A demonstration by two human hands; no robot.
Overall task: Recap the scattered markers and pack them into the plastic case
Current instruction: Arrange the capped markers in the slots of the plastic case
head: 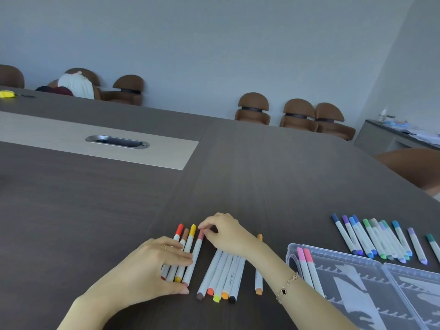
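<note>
A small row of capped markers [183, 244] with red, brown, yellow and dusty-pink caps lies on the dark table. My left hand [147, 267] rests over their lower halves, fingers curled round them and thumb at their ends. My right hand [226, 232] pinches the cap of the dusty-pink marker [194, 258] at its far tip. A second bunch of markers [223, 275] lies under my right wrist, and one orange marker [259, 279] lies apart beside it. The open clear plastic case [352, 277] sits at lower right with two pink markers [308, 267] in it.
A row of blue, purple and green markers [378, 239] lies beyond the case at far right. A metal cable slot [117, 141] sits in the pale table inlay. Brown chairs [253, 108] line the far wall. A yellow object [7, 94] lies at far left.
</note>
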